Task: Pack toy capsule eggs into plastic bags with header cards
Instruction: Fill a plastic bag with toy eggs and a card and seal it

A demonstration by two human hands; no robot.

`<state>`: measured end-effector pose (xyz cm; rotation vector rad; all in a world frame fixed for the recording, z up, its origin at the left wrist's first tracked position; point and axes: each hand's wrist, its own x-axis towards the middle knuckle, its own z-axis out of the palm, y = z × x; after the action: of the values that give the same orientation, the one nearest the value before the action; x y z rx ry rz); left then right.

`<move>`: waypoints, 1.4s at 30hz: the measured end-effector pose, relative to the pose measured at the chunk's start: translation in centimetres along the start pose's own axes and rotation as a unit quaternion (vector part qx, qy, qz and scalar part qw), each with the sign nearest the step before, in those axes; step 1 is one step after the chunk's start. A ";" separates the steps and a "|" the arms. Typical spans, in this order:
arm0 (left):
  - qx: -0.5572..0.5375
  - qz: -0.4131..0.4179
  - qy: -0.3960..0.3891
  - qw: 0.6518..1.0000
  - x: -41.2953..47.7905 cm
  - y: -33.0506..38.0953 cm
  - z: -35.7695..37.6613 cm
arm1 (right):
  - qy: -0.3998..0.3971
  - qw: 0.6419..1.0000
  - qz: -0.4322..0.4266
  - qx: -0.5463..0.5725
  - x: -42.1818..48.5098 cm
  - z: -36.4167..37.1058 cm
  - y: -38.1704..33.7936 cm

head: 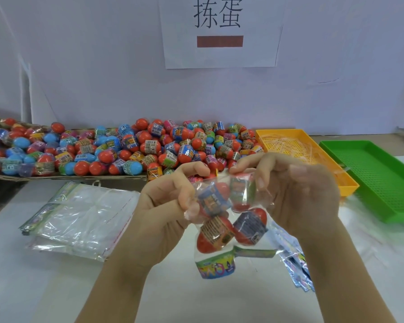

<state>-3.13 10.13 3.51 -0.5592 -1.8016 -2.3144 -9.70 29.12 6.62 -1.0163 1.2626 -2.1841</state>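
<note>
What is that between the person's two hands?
In the head view, a clear bag holding four toy eggs hangs between the left hand and right hand, both gripping its upper end.

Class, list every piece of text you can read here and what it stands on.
"拣蛋": white paper sign on the wall.
Too blurred: printed wrappers on the red and blue capsule eggs.
Too blurred: colourful header card in the clear plastic bag.
</note>
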 end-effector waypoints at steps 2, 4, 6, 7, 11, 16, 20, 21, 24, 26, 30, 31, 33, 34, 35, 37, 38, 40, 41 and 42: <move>-0.076 -0.011 0.007 0.997 0.2 0.0 0.3 | 0.043 0.999 0.006 -0.031 0.2 0.0 0.3; -0.118 -0.020 0.018 0.993 0.4 -0.2 0.4 | 0.083 0.994 0.002 -0.072 0.4 0.0 0.8; -0.120 -0.031 0.039 0.991 0.6 -0.7 0.2 | 0.112 0.987 0.014 -0.118 0.6 -0.1 1.2; -0.118 -0.037 0.050 0.991 0.7 -0.7 0.1 | 0.119 0.984 0.018 -0.134 0.6 -0.2 1.3; -0.120 -0.039 0.077 0.989 1.0 -1.2 -0.1 | 0.106 0.986 0.031 -0.125 0.6 -0.3 1.7; -0.174 -0.059 0.073 0.980 1.0 -1.6 -0.8 | 0.087 0.987 0.044 -0.132 0.5 -0.8 2.1; -0.180 -0.071 0.100 0.976 1.1 -2.0 -1.1 | 0.096 0.979 0.035 -0.178 0.6 -1.2 2.8; -0.160 -0.072 0.144 0.974 1.3 -2.4 -0.9 | 0.104 0.976 0.030 -0.189 0.6 -1.2 3.0; -0.100 -0.058 0.262 0.958 2.0 -2.8 -0.3 | 0.136 0.972 0.022 -0.193 0.7 -1.3 3.3; -0.034 -0.081 0.299 0.950 2.1 -3.0 -0.3 | 0.157 0.968 0.017 -0.193 0.7 -1.4 3.3; 0.104 -0.115 0.271 0.950 1.7 -3.2 0.1 | 0.169 0.958 0.002 -0.230 0.8 -1.3 3.5; 0.111 -0.112 0.265 0.951 1.6 -3.2 0.4 | 0.168 0.956 0.000 -0.242 0.8 -1.3 3.5; 0.089 -0.116 0.273 0.951 1.7 -3.2 0.6 | 0.165 0.953 -0.004 -0.253 0.8 -1.2 3.5; 0.072 -0.120 0.283 0.949 1.8 -3.2 0.5 | 0.162 0.953 -0.006 -0.256 0.8 -1.2 3.5; 0.060 -0.121 0.291 0.947 1.8 -3.1 0.4 | 0.159 0.953 -0.010 -0.259 0.8 -1.1 3.4; 0.046 -0.108 0.298 0.947 1.9 -2.8 0.3 | 0.154 0.956 -0.017 -0.249 0.9 -1.0 3.4; 0.032 -0.096 0.299 0.949 1.9 -2.6 0.2 | 0.153 0.961 -0.019 -0.229 0.9 -0.9 3.4; -0.003 -0.068 0.299 0.952 1.8 -2.3 0.2 | 0.150 0.973 -0.018 -0.174 0.9 -0.9 3.4; -0.014 -0.061 0.295 0.953 1.8 -2.2 0.2 | 0.151 0.976 -0.019 -0.154 0.9 -1.0 3.4; -0.020 -0.064 0.289 0.955 1.8 -2.2 0.2 | 0.154 0.977 -0.021 -0.144 0.9 -1.0 3.4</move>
<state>-5.51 11.10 2.26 0.2305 -1.5385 -2.2670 -11.03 27.42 3.67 -0.8321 1.7543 -2.3013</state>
